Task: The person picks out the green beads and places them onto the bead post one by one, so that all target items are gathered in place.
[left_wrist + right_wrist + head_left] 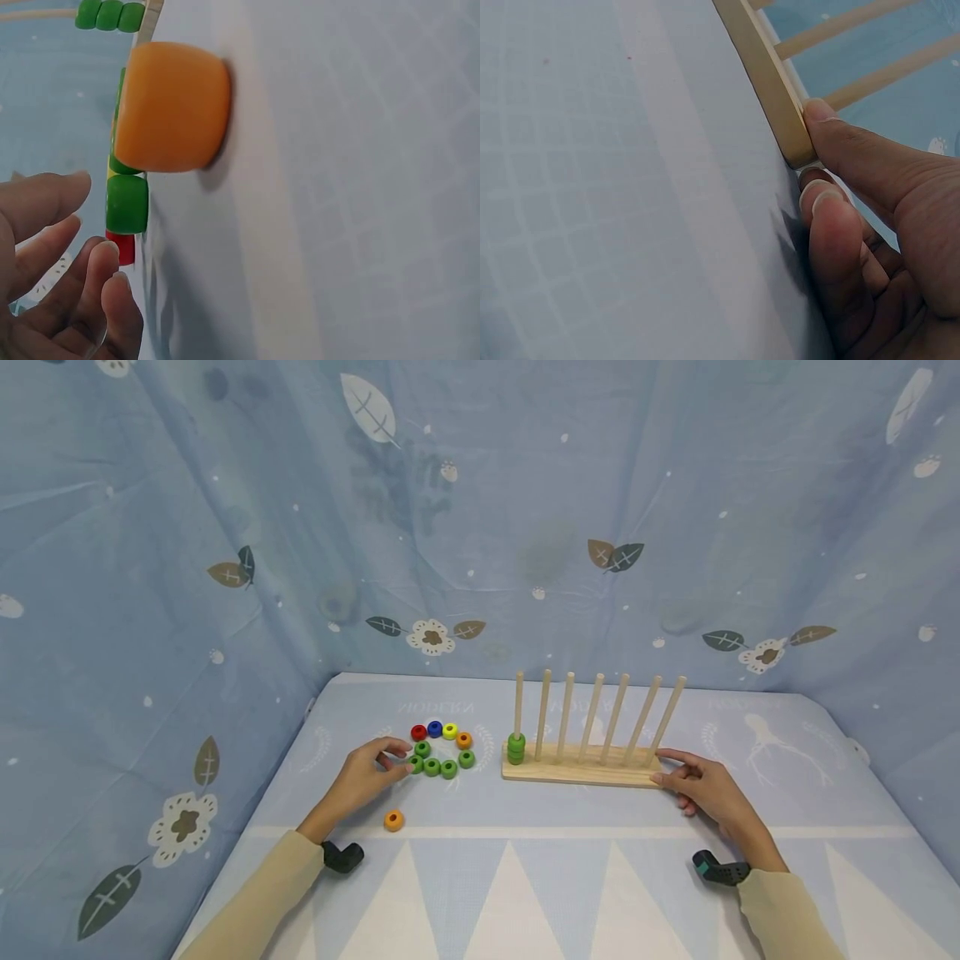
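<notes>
My left hand [372, 770] is at the left side of a ring of wooden beads, its thumb and fingers parted around a gap. Closest to its fingertips is a green bead [416, 765], which in the left wrist view appears as a green bead [127, 204] beyond the gap. My right hand [699, 783] holds the right end of a wooden peg rack [581, 776], its thumb [832, 124] on top of the base and the other fingers curled at the end. Three green beads [516, 748] are stacked on the rack's leftmost peg.
Red [418, 733], blue [435, 729], yellow [450, 732] and orange [464, 741] beads form the back of the ring, with several green ones in front. A separate orange bead [393, 820] lies nearer me. Patterned blue cloth [480, 527] hangs behind the table.
</notes>
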Available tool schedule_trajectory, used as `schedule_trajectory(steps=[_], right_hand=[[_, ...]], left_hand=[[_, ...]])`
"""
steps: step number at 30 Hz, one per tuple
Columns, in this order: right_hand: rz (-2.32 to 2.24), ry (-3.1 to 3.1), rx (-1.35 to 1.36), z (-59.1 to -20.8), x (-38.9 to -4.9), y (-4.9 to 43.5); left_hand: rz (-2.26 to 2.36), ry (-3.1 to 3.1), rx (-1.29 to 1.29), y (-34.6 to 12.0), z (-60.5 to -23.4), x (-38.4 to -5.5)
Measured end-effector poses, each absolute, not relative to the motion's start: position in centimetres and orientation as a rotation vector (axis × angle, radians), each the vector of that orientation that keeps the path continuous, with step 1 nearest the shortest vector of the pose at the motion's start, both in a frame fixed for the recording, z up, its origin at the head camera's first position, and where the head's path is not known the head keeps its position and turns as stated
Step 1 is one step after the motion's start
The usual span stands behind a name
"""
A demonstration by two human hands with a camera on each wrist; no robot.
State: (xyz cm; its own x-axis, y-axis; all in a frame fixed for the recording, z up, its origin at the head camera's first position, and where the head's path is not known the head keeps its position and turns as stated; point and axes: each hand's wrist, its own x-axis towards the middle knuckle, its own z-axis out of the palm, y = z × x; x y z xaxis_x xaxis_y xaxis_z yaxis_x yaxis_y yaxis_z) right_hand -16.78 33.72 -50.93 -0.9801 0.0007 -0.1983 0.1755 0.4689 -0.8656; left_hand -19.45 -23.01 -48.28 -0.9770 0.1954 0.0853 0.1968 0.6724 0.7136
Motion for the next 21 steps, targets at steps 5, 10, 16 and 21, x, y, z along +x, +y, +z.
schedule_trajectory(steps=[5,10,16,21], right_hand=[[-1.539,2.541,0.142,-50.91,-16.76,33.74],[-1.536,2.544,0.139,-50.91,-16.67,33.68],[-1.540,2.541,0.146,-50.91,-16.64,33.63],[-1.542,2.542,0.148,-50.93,-16.70,33.73]], left_hand=[[-1.223,-2.906,-0.316,-22.88,-48.51,-19.56],[-1.224,-2.927,-0.295,-22.66,-48.76,-19.62],[-1.222,-2.938,-0.287,-22.49,-48.87,-19.66],[-1.216,-2.950,-0.281,-22.33,-48.85,-19.65]])
